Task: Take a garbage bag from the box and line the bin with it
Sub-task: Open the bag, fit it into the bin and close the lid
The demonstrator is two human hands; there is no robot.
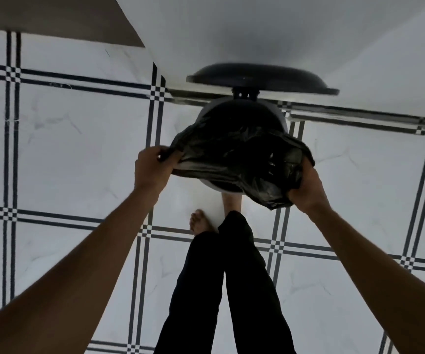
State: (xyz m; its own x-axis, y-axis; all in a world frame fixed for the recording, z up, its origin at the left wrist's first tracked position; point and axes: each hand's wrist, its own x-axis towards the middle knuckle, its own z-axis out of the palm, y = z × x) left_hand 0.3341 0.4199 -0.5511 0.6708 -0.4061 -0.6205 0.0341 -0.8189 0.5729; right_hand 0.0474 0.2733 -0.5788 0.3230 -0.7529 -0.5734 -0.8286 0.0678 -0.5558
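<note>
While stretched over the round white pedal bin (284, 122) with its black lid (260, 76) raised, crumpled black plastic garbage bag (231, 154) gripped at opposite edges by left hand (152, 167) and right hand (308, 187).

Bin (284, 122) mouth: covered by garbage bag (234, 154). Raised lid (260, 77) and wall (257, 34) blocked 12 o'clock. Floor (78, 154) lay open at 9 and 3 o'clock.

Home: patterned floor tiles (78, 154), bare foot (199, 222).
</note>
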